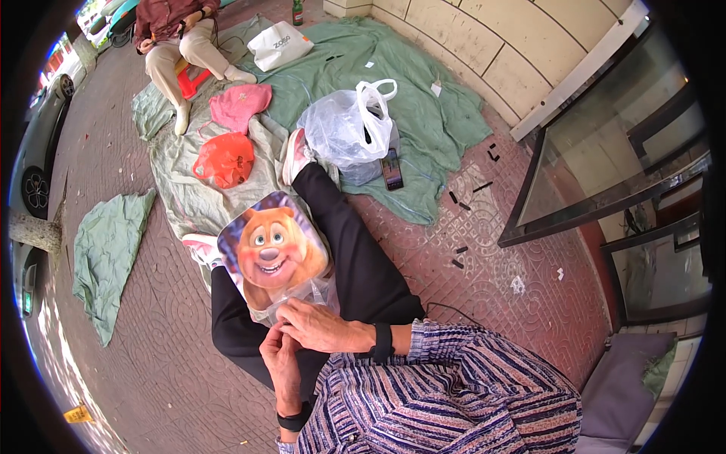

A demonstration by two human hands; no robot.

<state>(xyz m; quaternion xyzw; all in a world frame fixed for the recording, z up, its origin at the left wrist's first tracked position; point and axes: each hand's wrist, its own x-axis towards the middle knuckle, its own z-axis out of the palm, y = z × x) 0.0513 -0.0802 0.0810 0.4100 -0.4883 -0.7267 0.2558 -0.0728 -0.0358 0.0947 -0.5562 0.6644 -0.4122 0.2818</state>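
My left hand (281,362) and my right hand (311,327) meet over my lap, fingertips pinched together. What they pinch is too small to make out. Just beyond them, a clear plastic bag (321,293) lies against the near edge of a seat-like pad (274,246) printed with a smiling cartoon bear. This pad is between my knees. The right hand is closest to the bag; its contact with the bag is unclear. Both wrists wear black bands.
Green cloths (439,129) cover the paving ahead, holding a white plastic bag (352,125), a phone (392,169), a red bag (224,160) and a pink cloth (240,106). Small black pieces (463,203) lie scattered at right beside a glass door (590,144). Another person (178,45) sits at far left.
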